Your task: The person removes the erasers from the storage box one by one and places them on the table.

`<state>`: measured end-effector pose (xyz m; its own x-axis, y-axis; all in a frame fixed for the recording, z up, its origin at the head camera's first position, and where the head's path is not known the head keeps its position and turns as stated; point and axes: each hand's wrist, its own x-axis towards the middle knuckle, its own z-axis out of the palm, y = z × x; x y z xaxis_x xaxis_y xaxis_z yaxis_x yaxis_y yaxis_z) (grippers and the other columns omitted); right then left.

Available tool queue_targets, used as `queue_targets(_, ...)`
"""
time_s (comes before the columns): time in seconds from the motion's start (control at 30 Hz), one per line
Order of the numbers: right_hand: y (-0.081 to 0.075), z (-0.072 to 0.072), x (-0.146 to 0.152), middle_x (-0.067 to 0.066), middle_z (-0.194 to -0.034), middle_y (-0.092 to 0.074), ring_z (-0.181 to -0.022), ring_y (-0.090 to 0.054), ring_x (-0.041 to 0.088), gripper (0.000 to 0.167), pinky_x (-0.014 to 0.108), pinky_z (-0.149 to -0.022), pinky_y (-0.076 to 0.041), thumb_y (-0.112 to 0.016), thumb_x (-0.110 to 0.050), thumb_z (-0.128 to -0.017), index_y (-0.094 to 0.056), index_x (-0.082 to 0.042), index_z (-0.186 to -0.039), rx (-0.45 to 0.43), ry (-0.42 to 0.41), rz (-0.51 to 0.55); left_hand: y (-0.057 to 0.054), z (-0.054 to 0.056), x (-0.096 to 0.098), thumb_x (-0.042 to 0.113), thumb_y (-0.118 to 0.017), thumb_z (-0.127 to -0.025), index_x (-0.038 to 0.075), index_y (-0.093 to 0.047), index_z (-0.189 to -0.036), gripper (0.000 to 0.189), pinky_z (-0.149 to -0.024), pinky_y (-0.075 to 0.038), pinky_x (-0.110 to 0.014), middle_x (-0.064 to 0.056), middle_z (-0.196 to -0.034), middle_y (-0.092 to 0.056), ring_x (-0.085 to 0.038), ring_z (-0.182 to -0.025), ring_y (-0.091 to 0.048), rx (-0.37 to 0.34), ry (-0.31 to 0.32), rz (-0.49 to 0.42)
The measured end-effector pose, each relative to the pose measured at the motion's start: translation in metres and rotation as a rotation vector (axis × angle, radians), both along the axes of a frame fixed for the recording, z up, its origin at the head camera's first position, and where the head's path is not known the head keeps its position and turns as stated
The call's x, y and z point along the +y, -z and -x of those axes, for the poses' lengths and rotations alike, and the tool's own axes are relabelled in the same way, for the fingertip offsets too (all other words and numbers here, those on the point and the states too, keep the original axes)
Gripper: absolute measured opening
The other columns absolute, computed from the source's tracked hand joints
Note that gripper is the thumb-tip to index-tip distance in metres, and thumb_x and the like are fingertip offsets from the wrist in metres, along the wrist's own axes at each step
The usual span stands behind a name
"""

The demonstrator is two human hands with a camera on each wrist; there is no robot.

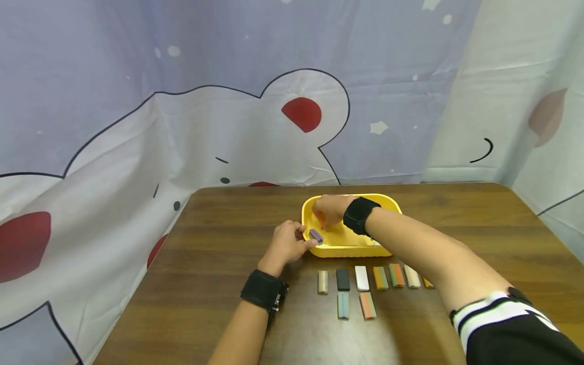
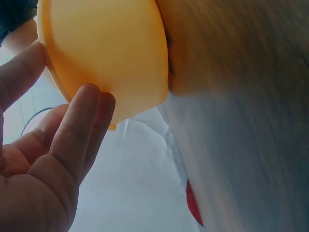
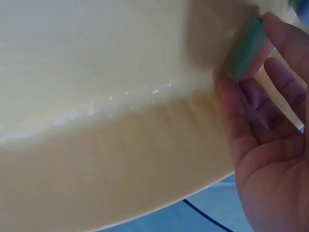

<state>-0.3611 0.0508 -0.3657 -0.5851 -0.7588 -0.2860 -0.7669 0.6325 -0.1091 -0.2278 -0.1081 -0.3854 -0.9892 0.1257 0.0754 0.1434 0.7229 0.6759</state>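
My left hand (image 1: 288,243) grips the front left rim of a yellow plastic basin (image 1: 349,251). In the left wrist view its fingers (image 2: 76,125) lie against the basin's outer wall, with the thumb at the rim. Inside the basin, at the far left, my right hand (image 1: 333,209) reaches down. The right wrist view shows its fingertips pinching a green and pink eraser (image 3: 248,50) near the basin's wall. A purple eraser (image 1: 316,235) lies in the basin's front left corner, close to my left thumb.
In front of the basin several erasers lie in a row, among them a dark one (image 1: 343,280), a white one (image 1: 362,278) and a striped one (image 1: 396,275). Nearer are a blue-striped eraser (image 1: 343,305) and an orange-green one (image 1: 367,305). A patterned curtain (image 1: 255,137) hangs behind the wooden table (image 1: 219,253).
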Motion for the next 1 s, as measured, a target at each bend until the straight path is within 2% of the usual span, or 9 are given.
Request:
queue_targets(0.27,0.001,-0.005,0.001,-0.004,-0.075,-0.060,-0.072,-0.055,0.015,0.018,0.026,-0.069,-0.049,-0.081,-0.015,-0.080,-0.066,-0.012,-0.089,-0.018,0.053,0.012,0.000,0.000,0.002,0.027,-0.080,-0.082,-0.004,-0.066,-0.112,0.046,-0.082,-0.050,-0.036,-0.009,-0.098,-0.058,-0.024,-0.093,-0.055,-0.007,-0.001,0.000)
queue_targets(0.5,-0.002,-0.001,0.003,-0.004,-0.076,-0.059,-0.071,-0.054,0.014,0.021,0.024,-0.067,-0.049,-0.083,-0.016,-0.079,-0.066,-0.010,-0.088,0.022,0.017,0.019,0.000,0.002,0.001,0.026,-0.080,-0.083,-0.005,-0.066,-0.113,0.046,-0.083,-0.051,-0.036,-0.011,-0.102,-0.059,-0.025,-0.095,-0.057,0.007,0.013,-0.011)
queue_targets(0.67,-0.009,-0.003,0.008,-0.004,-0.081,-0.062,-0.073,-0.055,0.013,0.025,0.024,-0.067,-0.049,-0.081,-0.016,-0.078,-0.067,-0.005,-0.096,0.032,-0.001,0.058,0.002,0.003,-0.002,0.025,-0.080,-0.083,-0.006,-0.065,-0.115,0.047,-0.082,-0.053,-0.035,-0.013,-0.104,-0.059,-0.025,-0.094,-0.059,0.009,0.010,-0.027)
queue_targets(0.77,-0.017,-0.012,0.014,-0.002,-0.085,-0.064,-0.075,-0.057,0.014,0.028,0.025,-0.070,-0.051,-0.079,-0.014,-0.079,-0.067,-0.002,-0.101,0.033,-0.004,0.102,0.004,0.004,-0.004,0.025,-0.080,-0.083,-0.005,-0.065,-0.116,0.048,-0.082,-0.053,-0.035,-0.012,-0.104,-0.059,-0.024,-0.094,-0.059,-0.002,0.010,-0.030)
queue_targets(1.0,-0.043,-0.054,0.031,0.004,-0.091,-0.062,-0.088,-0.059,0.023,0.027,0.033,-0.078,-0.052,-0.077,-0.010,-0.078,-0.065,-0.002,-0.101,0.069,-0.018,0.238,0.004,0.006,-0.011,0.026,-0.080,-0.083,-0.006,-0.064,-0.117,0.049,-0.081,-0.053,-0.035,-0.012,-0.103,-0.059,-0.024,-0.093,-0.060,-0.016,0.017,-0.050)
